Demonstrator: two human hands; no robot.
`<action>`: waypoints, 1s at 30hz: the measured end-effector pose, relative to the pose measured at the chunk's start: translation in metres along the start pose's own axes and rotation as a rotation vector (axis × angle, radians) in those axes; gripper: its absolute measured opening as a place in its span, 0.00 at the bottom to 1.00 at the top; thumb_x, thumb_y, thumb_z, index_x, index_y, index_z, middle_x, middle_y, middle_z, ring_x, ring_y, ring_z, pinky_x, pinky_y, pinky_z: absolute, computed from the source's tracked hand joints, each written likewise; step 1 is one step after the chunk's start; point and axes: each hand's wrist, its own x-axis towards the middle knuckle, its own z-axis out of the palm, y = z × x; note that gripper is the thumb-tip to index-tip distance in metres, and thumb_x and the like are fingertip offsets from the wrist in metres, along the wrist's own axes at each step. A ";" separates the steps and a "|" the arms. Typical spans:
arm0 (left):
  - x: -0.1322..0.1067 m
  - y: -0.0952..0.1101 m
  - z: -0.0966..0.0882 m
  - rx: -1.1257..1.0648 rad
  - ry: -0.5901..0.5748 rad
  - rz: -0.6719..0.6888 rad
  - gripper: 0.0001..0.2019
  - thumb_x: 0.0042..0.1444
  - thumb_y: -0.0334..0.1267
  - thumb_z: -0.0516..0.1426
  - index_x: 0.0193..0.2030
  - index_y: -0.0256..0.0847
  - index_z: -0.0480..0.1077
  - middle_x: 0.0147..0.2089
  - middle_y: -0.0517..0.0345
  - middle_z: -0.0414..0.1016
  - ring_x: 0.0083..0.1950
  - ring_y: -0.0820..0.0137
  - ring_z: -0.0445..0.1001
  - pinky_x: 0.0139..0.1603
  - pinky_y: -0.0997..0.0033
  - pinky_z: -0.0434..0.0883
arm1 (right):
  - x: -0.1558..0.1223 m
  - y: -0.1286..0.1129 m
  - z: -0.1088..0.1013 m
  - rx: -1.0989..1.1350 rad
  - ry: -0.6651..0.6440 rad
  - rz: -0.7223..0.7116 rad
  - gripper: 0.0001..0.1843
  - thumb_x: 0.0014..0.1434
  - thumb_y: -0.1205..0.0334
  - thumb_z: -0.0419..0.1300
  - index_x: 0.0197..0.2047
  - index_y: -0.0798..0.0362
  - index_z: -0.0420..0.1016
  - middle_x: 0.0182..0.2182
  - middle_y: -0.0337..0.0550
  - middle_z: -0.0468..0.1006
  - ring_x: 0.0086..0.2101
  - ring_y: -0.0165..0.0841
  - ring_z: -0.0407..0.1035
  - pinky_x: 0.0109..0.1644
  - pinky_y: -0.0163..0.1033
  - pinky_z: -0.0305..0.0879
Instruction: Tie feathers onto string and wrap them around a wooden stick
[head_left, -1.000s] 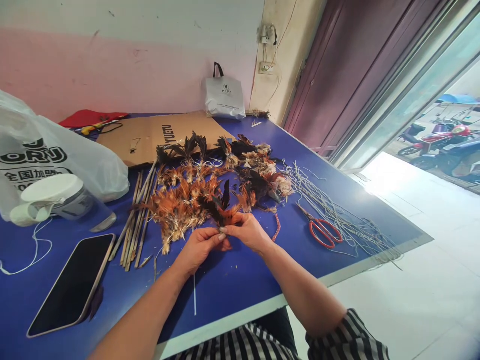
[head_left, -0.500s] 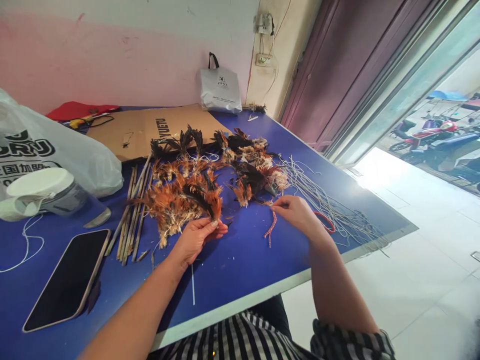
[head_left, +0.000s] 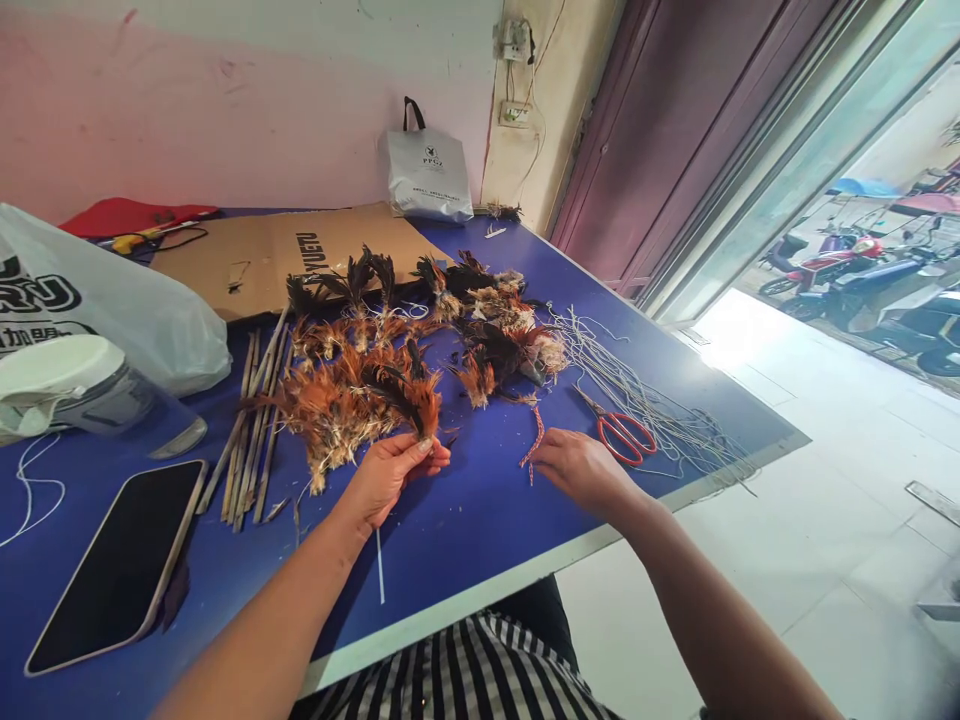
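My left hand (head_left: 397,470) pinches a bunch of brown and black feathers (head_left: 424,408) by its base, with the feather tips pointing up and away. To its right, my right hand (head_left: 581,465) is closed, fingertips together beside a short red-and-white cord (head_left: 538,435) on the blue table. Whether the fingers grip the cord is hidden. Red-handled scissors (head_left: 626,438) lie right of that hand. A heap of orange-brown feathers (head_left: 337,410) lies beyond my left hand, and darker feather bunches (head_left: 510,345) lie farther back.
Thin pale strings (head_left: 645,390) spread along the table's right side. Sticks (head_left: 251,430), a phone (head_left: 116,565), a lidded tub (head_left: 97,400) and a white plastic bag (head_left: 127,310) sit at left. Behind are flattened cardboard (head_left: 255,250) and a silver bag (head_left: 431,175).
My right hand has moved from the dark feathers' edge toward me, down to the cord, uncovering the scissors. My left hand keeps the feather bunch in nearly the same place. The view has shifted slightly.
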 end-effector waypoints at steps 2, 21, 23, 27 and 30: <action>0.000 0.000 0.000 0.003 -0.006 0.002 0.11 0.46 0.41 0.63 0.32 0.35 0.76 0.33 0.53 0.79 0.36 0.69 0.76 0.42 0.69 0.71 | 0.007 0.003 0.001 -0.061 -0.010 0.022 0.14 0.61 0.63 0.49 0.40 0.50 0.76 0.33 0.46 0.73 0.36 0.34 0.68 0.41 0.36 0.59; 0.000 0.001 0.001 0.015 -0.003 0.002 0.11 0.46 0.42 0.63 0.32 0.35 0.76 0.33 0.52 0.79 0.35 0.68 0.76 0.41 0.69 0.71 | 0.028 0.029 0.001 -0.175 -0.091 -0.017 0.10 0.58 0.66 0.51 0.33 0.55 0.74 0.35 0.48 0.73 0.37 0.34 0.68 0.41 0.35 0.60; 0.001 0.000 0.001 0.014 -0.002 0.002 0.11 0.46 0.41 0.63 0.31 0.35 0.76 0.33 0.52 0.79 0.35 0.68 0.76 0.41 0.69 0.71 | 0.027 0.030 -0.001 -0.111 -0.052 0.008 0.10 0.58 0.65 0.52 0.33 0.55 0.74 0.34 0.46 0.73 0.35 0.32 0.68 0.39 0.34 0.61; 0.001 0.000 0.000 0.008 -0.001 0.001 0.11 0.46 0.41 0.63 0.32 0.35 0.76 0.32 0.52 0.79 0.35 0.69 0.76 0.41 0.70 0.72 | 0.025 0.035 -0.004 0.113 0.095 0.066 0.11 0.57 0.66 0.52 0.33 0.54 0.76 0.33 0.43 0.75 0.32 0.30 0.69 0.38 0.34 0.62; 0.001 0.000 -0.001 0.003 -0.004 0.000 0.10 0.46 0.41 0.63 0.31 0.34 0.76 0.32 0.51 0.79 0.35 0.69 0.76 0.40 0.71 0.72 | 0.025 0.043 -0.001 0.321 0.176 0.113 0.09 0.54 0.66 0.54 0.31 0.54 0.76 0.33 0.43 0.76 0.32 0.31 0.69 0.39 0.35 0.63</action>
